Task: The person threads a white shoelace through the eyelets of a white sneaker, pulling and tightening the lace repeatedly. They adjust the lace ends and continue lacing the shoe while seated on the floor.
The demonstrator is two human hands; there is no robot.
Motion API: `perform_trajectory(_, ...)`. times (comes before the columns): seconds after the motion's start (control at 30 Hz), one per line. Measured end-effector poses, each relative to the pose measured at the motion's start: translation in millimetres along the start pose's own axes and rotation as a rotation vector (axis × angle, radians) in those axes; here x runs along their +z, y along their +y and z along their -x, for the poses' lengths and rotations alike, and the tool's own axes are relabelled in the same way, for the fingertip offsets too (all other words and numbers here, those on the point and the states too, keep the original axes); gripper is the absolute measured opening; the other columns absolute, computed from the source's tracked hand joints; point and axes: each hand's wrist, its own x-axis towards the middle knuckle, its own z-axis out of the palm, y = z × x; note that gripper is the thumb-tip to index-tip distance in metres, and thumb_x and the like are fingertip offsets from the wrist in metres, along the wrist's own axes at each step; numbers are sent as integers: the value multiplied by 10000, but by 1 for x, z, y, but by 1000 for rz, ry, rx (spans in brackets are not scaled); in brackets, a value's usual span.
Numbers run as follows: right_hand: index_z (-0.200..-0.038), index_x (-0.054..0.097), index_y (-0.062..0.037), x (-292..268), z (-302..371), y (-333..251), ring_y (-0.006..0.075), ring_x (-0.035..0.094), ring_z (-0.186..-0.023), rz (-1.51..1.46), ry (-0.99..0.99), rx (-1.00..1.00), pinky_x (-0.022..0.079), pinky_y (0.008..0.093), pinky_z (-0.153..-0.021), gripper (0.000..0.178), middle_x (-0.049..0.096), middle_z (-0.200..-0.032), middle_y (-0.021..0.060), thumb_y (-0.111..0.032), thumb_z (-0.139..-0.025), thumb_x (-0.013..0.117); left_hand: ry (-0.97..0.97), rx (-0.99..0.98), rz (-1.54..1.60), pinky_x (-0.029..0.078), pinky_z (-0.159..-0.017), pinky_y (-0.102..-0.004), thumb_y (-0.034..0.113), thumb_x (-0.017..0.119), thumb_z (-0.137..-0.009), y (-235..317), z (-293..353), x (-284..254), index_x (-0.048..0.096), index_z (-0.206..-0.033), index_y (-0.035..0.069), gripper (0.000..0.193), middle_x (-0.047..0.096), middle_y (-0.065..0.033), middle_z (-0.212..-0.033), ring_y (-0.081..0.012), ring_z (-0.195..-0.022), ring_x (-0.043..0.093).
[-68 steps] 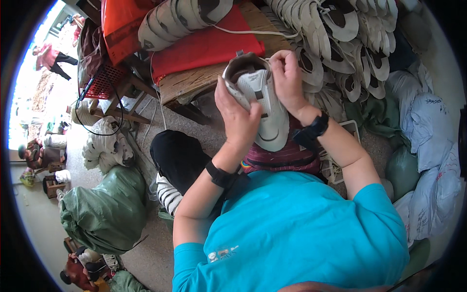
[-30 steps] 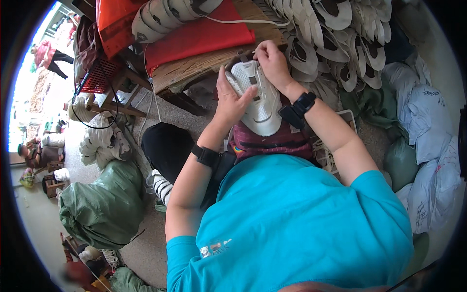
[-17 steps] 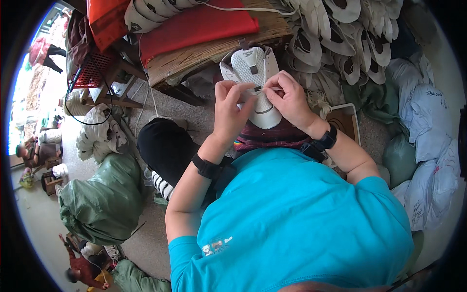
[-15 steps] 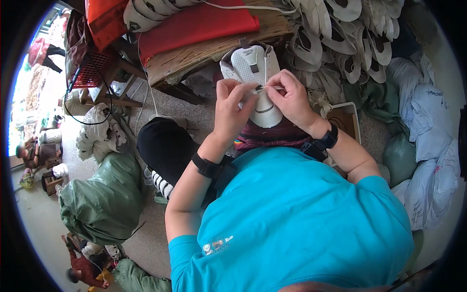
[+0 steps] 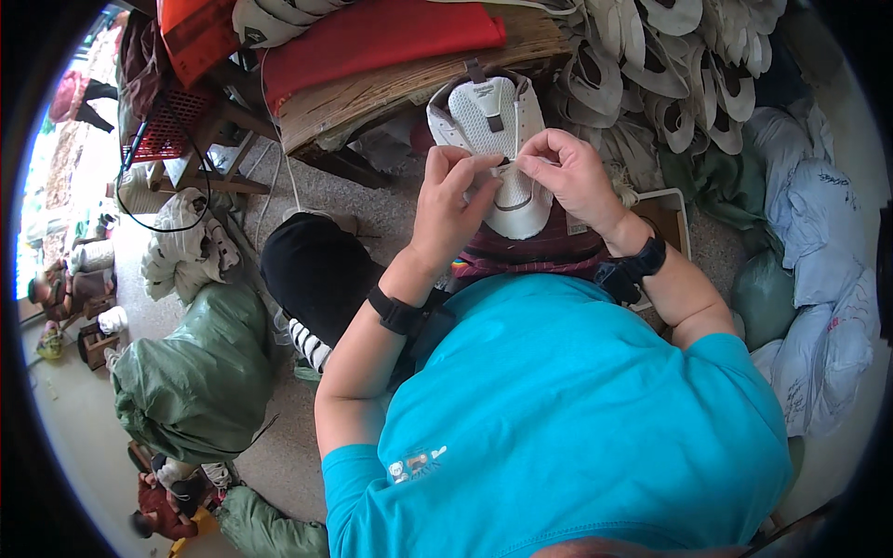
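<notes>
Curling fingers (image 5: 561, 140) over white shoe upper (image 5: 476, 128), left hand (image 5: 447, 197), right hand (image 5: 582, 182) equally near; tips almost closed, can't tell what's gripped. Upper below, off bench (image 5: 346, 107) near edge, long axis bench-to-torso (image 5: 567, 381).

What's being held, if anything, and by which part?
Cannot tell: left hand and right hand are close together over the shoe, between tongue and toe; anything pinched is too small.

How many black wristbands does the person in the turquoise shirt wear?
2: the left wristband and the right wristband, one around each wrist. Any more under the sleeves would be hidden.
</notes>
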Motion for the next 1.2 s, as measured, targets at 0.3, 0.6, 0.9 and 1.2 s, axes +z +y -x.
perform_trajectory(0.3, -904, 624, 0, 9, 4, -9, 159, 642, -866, 187, 63, -146, 550, 309, -770, 77, 622, -921, 77, -63, -883, 663, -73, 80, -120, 505, -699, -277, -10, 708, -826, 3, -5, -7, 691, -1134, 94, 326, 507, -72, -1001, -180, -821, 578)
perform_trajectory(0.6, -896, 619, 5, 3, 2, -8, 161, 639, -865, 100, 30, -71, 552, 304, -773, 82, 615, -934, 85, -63, -885, 664, -66, 81, -113, 511, -708, -286, 1, 709, -833, 2, -3, -5, 688, -1120, 90, 301, 521, -70, -987, -186, -836, 590)
perform_trajectory(0.9, -914, 632, -14, -4, -4, -4, 84, 587, -838, 68, -55, -65, 496, 258, -723, 70, 602, -901, 25, -62, -902, 681, -70, 6, -8, 522, -709, -345, 31, 723, -816, 2, -6, -5, 683, -1069, 85, 261, 526, -109, -973, -258, -845, 591)
perform_trajectory(1.2, -880, 661, -24, 3, -8, -15, 147, 608, -767, 245, -55, -162, 487, 299, -678, 62, 633, -826, 63, -67, -868, 704, -13, 41, -122, 512, -748, -388, 18, 687, -794, -2, -3, -4, 640, -1060, 88, 279, 514, -134, -1023, -321, -914, 576)
